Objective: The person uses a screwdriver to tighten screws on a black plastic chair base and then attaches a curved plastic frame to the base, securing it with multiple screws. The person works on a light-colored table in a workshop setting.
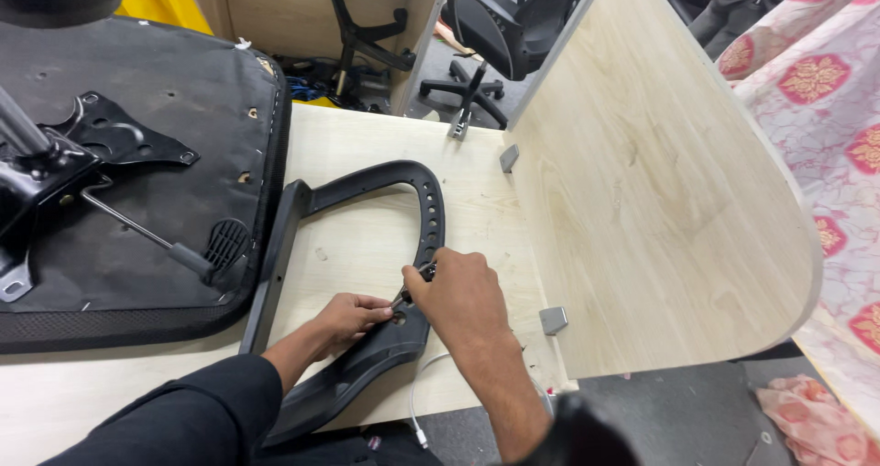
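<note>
A black plastic chair armrest frame [367,186] lies flat on the pale wooden desk [367,127]. My left hand [348,317] pinches the frame's lower part beside a hole. My right hand [461,294] grips a small dark tool [414,283], its tip at that same hole. Left of the frame an upturned black chair seat [183,90] lies with its metal mechanism plate [119,141] and lever [147,232] facing up.
A curved wooden partition [642,200] stands at the desk's right, fixed with small metal brackets [553,319]. A white cable [417,402] hangs off the front edge. A black office chair [500,35] stands behind. Patterned pink cloth [825,90] hangs at far right.
</note>
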